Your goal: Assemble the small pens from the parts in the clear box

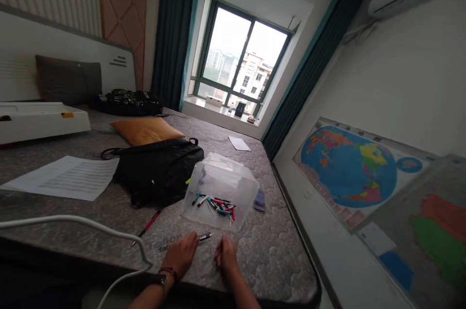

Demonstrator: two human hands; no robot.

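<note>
My left hand, with a dark band and a reddish bracelet at the wrist, is closed round a pen whose dark and silvery end sticks out to the right. Just beside it, my right hand has its fingers curled inward; whatever they may hold is hidden. Both hands are low over the mattress. Beyond them stands a clear plastic box with several red, teal, white and black pens lying loose inside. A red and black pen lies on the mattress to the left.
A white cable loops across the front left. Behind it are printed paper, a black bag, an orange-brown envelope and a white box. A dark blue patterned item lies right of the plastic box, near the mattress edge.
</note>
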